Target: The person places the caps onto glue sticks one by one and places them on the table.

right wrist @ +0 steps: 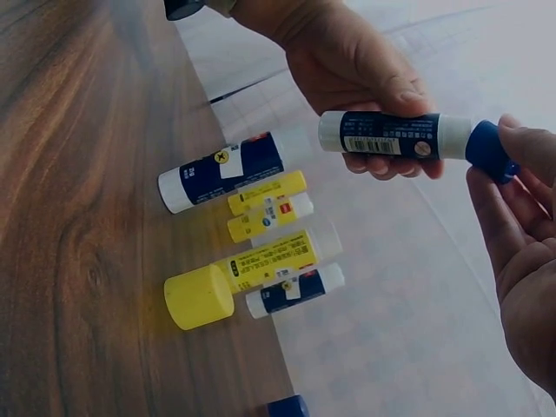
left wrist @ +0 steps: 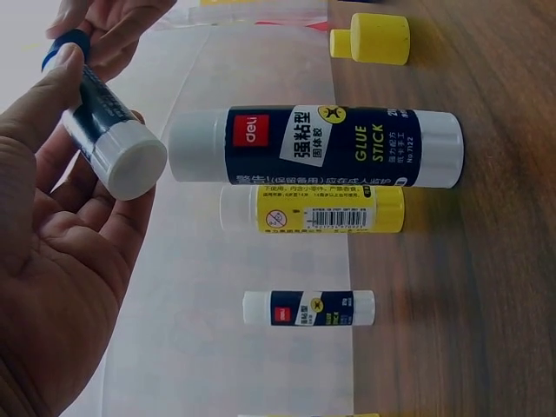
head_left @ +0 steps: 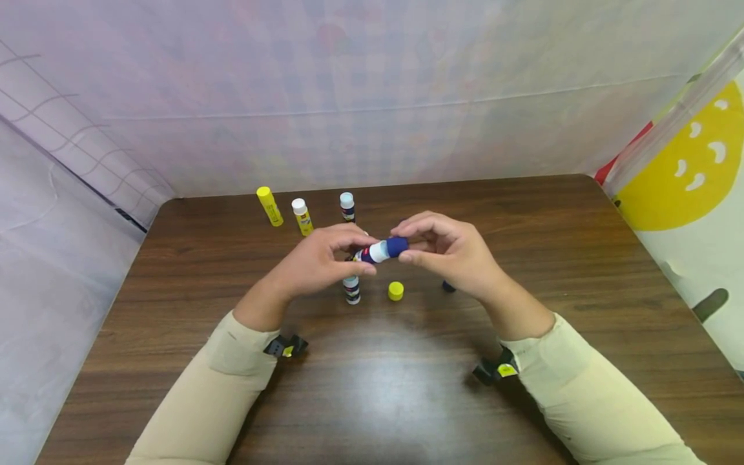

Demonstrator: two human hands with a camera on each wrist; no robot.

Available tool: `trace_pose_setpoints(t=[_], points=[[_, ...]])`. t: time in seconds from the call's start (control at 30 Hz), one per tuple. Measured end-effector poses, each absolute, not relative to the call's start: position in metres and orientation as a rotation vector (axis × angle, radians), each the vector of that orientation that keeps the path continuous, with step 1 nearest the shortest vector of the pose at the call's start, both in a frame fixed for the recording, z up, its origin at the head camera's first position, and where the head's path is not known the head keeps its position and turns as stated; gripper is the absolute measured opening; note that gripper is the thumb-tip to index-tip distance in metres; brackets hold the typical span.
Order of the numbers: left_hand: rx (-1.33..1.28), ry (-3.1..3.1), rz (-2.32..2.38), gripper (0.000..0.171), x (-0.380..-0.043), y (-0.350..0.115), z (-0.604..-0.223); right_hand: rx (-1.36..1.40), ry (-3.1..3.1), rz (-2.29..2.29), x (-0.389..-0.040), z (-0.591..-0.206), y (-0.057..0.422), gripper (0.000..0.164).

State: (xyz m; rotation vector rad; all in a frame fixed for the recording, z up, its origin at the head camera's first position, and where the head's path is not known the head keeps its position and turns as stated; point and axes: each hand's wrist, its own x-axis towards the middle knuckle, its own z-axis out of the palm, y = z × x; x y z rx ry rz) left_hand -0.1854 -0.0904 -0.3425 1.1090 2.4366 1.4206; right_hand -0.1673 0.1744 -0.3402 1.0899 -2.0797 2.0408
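Observation:
Over the table, my left hand (head_left: pixel 314 261) grips a navy-and-white glue stick (right wrist: pixel 382 135) by its labelled body, tilted, base end toward the left. The thumb and fingers of my right hand (head_left: pixel 456 248) pinch a dark blue cap (right wrist: pixel 492 152), which sits at the pale collar end of that glue stick. Below the hands, a larger-looking navy glue stick (left wrist: pixel 321 148) stands upright without a cap. Just right of it lies a yellow cap (head_left: pixel 396 291). Another dark blue cap (head_left: pixel 448 286) is partly hidden under my right hand.
Behind my left hand stand a yellow glue stick (head_left: pixel 270 206), a yellow one with a white top (head_left: pixel 302 217) and a navy one (head_left: pixel 347 205). Another yellow glue stick (right wrist: pixel 278 259) stands among them. A brown wooden table (head_left: pixel 174 290) meets a hanging pale cloth (head_left: pixel 372 142) at its back edge.

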Motion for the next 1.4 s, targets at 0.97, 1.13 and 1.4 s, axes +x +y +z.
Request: trace_pose_setpoints(t=[0.97, 1.13, 1.4], points=[[1.231, 2.568, 1.221, 0.039, -0.1839, -0.0905, -0.3418, 1.09, -2.226, 1.842, -0.165, -0.3392, 0.17, 0.031], [1.239, 2.57, 1.206, 0.039, -0.1839, -0.0904, -0.3426, 1.101, -2.232, 1.812, -0.1652, -0.3401, 0.1688, 0.031], [1.26, 2.56, 1.191, 0.038, -0.1842, -0.0892, -0.3426, 1.131, -2.233, 1.788, -0.1641, -0.341, 0.167, 0.029]])
